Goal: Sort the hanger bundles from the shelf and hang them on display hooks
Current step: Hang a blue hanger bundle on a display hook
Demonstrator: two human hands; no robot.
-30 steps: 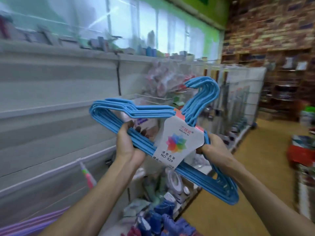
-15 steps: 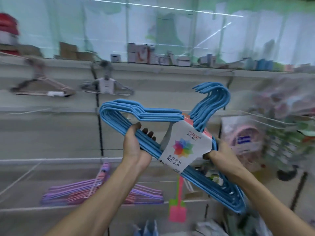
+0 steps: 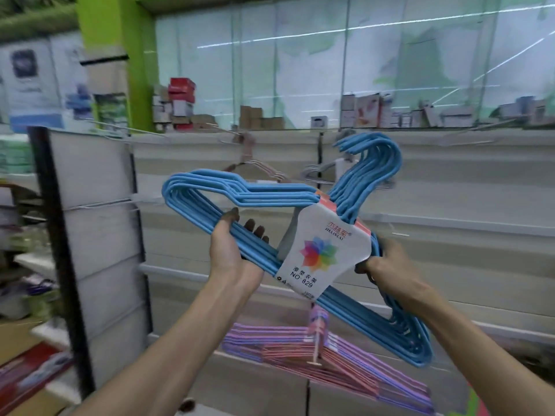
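The left hand (image 3: pixel 231 259) curls round the lower bars of the blue plastic-coated wire hanger bundle (image 3: pixel 240 196), held up before the slatted wall; the right hand (image 3: pixel 387 271) grips its far shoulder. It looks light, stiff and awkwardly wide. Grey hangers (image 3: pixel 318 172) already occupy wall hooks behind; pink and purple hanger bundles (image 3: pixel 330 355) lie on the shelf below.

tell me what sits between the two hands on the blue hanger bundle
In the head view, the bundle's white label card with a rainbow flower sits between the left hand and right hand, over the blue hanger bundle.
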